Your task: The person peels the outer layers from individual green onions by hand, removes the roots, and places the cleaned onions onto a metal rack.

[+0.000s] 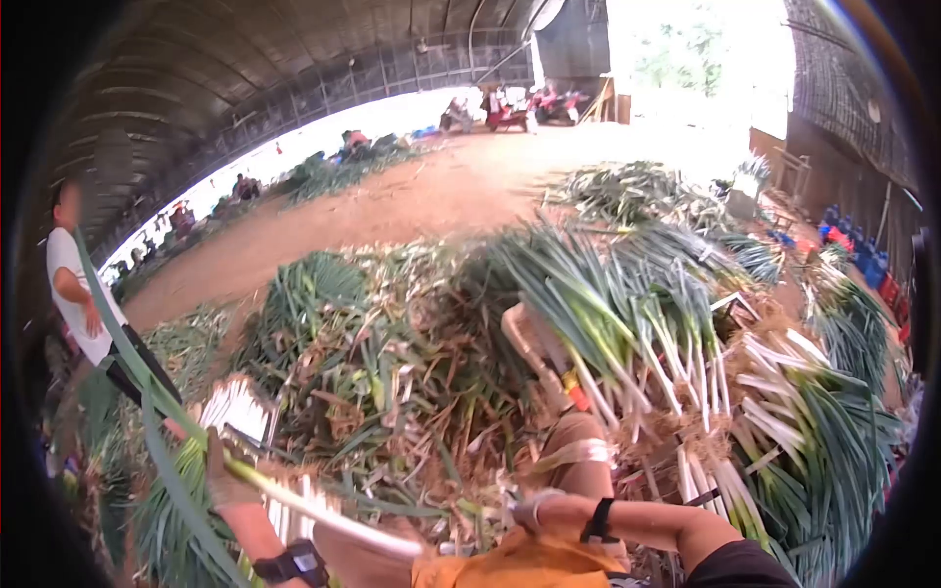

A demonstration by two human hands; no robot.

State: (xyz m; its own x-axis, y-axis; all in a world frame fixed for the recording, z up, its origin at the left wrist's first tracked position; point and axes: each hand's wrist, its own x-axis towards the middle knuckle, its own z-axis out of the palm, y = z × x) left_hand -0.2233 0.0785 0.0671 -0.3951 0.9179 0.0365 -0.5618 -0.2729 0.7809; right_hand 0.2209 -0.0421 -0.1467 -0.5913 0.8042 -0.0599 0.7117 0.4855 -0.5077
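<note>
My left hand [227, 480], in a glove, is wrapped round a long green onion [319, 512]. Its white stalk slants down to the right across my lap, and its green leaves rise to the upper left. My right hand [537, 512] is near my orange-clad lap, beside my bent knee; its fingers are too blurred to make out. White-stalked onions [289, 514] lie just past my left wrist. To the right of my knee, bundled green onions [598, 323] lean with their green tops away from me and their roots toward me.
Trimmed leaves [392, 382] are heaped ahead of me. More onions [833, 421] are stacked at the right. A person in a white shirt [78, 294] stands at the left. Beyond the dirt floor [421, 201] are parked red vehicles [510, 110]; blue bottles [867, 250] stand at the far right.
</note>
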